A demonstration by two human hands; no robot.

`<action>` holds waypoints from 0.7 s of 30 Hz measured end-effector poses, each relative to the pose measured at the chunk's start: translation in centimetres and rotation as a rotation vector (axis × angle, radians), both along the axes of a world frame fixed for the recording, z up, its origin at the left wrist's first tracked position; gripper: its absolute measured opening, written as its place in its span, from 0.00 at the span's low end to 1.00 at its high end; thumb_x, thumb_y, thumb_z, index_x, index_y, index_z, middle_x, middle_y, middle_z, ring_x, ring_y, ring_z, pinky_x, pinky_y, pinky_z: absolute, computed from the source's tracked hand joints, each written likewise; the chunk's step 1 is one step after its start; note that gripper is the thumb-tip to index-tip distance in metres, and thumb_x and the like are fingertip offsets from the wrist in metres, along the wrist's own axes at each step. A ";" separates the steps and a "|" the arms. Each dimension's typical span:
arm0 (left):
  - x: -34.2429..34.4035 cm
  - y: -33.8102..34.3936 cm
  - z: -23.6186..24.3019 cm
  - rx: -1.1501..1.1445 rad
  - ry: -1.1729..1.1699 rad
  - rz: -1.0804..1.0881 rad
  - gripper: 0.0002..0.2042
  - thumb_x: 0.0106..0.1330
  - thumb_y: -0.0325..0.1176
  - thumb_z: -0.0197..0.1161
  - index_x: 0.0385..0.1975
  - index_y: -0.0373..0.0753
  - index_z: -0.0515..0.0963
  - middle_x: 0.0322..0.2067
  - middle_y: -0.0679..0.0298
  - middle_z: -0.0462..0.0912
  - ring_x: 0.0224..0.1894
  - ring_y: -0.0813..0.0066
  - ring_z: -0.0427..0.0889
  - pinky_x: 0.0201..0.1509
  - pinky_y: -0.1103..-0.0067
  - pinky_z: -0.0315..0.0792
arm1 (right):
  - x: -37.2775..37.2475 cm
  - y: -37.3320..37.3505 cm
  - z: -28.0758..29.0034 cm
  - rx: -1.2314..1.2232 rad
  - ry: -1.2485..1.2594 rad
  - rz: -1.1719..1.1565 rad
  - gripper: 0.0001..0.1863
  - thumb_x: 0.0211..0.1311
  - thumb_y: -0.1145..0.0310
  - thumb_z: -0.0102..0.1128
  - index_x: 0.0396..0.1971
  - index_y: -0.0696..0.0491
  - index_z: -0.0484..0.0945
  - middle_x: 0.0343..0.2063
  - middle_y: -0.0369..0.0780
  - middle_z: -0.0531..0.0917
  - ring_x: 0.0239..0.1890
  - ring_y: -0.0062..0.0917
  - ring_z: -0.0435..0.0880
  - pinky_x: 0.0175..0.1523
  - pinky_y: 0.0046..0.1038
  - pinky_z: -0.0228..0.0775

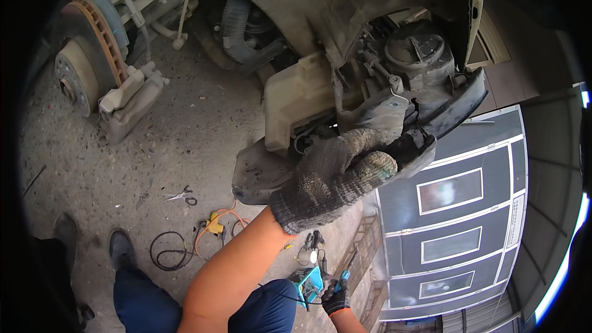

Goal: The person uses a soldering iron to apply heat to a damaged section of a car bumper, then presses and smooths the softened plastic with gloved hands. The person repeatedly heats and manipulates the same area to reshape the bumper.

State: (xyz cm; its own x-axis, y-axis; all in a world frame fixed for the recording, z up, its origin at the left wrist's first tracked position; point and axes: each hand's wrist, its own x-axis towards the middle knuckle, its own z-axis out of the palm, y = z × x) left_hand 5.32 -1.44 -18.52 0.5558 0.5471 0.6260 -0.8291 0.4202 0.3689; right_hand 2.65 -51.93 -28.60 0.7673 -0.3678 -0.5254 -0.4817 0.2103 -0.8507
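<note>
Glove [311, 194] of worn, dark grey knit covers the left hand [333, 176], its grip curled closed on a jagged black plastic car part [416, 146] below a round black housing [416, 48]; the right hand [336, 301], lower and well apart, has its grip wrapped around a slim blue-handled tool [343, 277] beside a turquoise plastic box [313, 279] on the grey concrete floor [197, 120]

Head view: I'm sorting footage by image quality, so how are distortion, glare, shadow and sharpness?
Head view: the grey panelled wall with white framing bows at its outer edge; head view: white glare burns out narrow strips along the right rim; head view: the grey corrugated hose sits in shadow; head view: the left hand in its dark knitted glove looks fairly sharp.
</note>
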 end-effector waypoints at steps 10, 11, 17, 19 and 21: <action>0.8 0.6 -1.5 0.333 0.073 0.396 0.13 0.69 0.32 0.56 0.51 0.36 0.75 0.47 0.59 0.79 0.51 0.71 0.77 0.56 0.77 0.70 | -2.5 1.7 4.9 -0.117 -0.412 0.286 0.13 0.64 0.53 0.58 0.39 0.45 0.75 0.20 0.33 0.75 0.15 0.21 0.71 0.19 0.24 0.64; 0.5 1.0 -1.4 0.275 0.067 0.220 0.14 0.70 0.32 0.54 0.52 0.36 0.74 0.49 0.60 0.79 0.53 0.73 0.77 0.58 0.78 0.69 | -2.5 2.9 5.4 -0.205 -0.508 0.367 0.15 0.63 0.52 0.59 0.38 0.47 0.73 0.22 0.33 0.75 0.14 0.20 0.70 0.16 0.23 0.60; -4.8 -1.4 -3.5 -0.610 0.536 -0.034 0.12 0.71 0.37 0.54 0.44 0.35 0.76 0.40 0.60 0.81 0.43 0.69 0.80 0.53 0.73 0.74 | -3.3 9.8 8.9 -0.208 -0.746 0.599 0.23 0.60 0.52 0.62 0.47 0.53 0.72 0.22 0.33 0.74 0.16 0.17 0.70 0.19 0.20 0.61; -9.5 -5.7 -6.2 -0.482 0.623 -0.010 0.08 0.69 0.32 0.58 0.41 0.35 0.76 0.38 0.61 0.81 0.43 0.73 0.80 0.50 0.77 0.74 | -4.7 14.8 11.2 -0.314 -0.848 0.770 0.26 0.58 0.53 0.63 0.49 0.55 0.71 0.24 0.35 0.75 0.20 0.18 0.70 0.25 0.21 0.64; -15.0 -10.7 -6.7 -0.089 0.612 0.002 0.10 0.72 0.33 0.53 0.41 0.33 0.76 0.38 0.61 0.81 0.42 0.75 0.79 0.50 0.77 0.73 | -5.5 18.1 12.4 -0.461 -0.921 0.896 0.29 0.58 0.53 0.64 0.52 0.58 0.71 0.26 0.35 0.78 0.23 0.17 0.76 0.28 0.19 0.69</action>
